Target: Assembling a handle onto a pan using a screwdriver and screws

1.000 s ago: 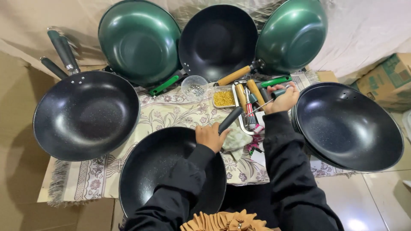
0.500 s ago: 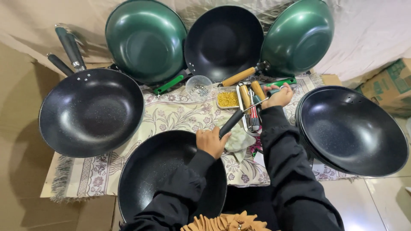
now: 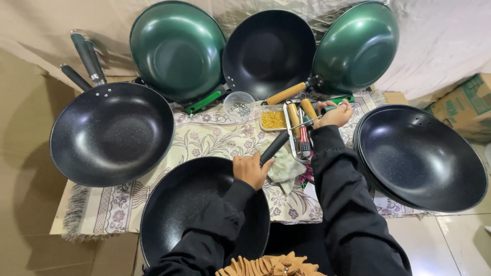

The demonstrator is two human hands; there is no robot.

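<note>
Two hands, one wok at the cloth's near edge.
Left hand (image 3: pixel 251 170) closed on the black handle (image 3: pixel 274 147) of the wok (image 3: pixel 199 209), handle running up-right toward the tray (image 3: pixel 292 134); right hand (image 3: pixel 335 114), nearer the tray, grips a thin tool (image 3: pixel 307 121) above it.

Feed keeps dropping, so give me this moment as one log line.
left hand: grips black handle at near pan | right hand: holds tool over tray | cloth: under handle
</note>
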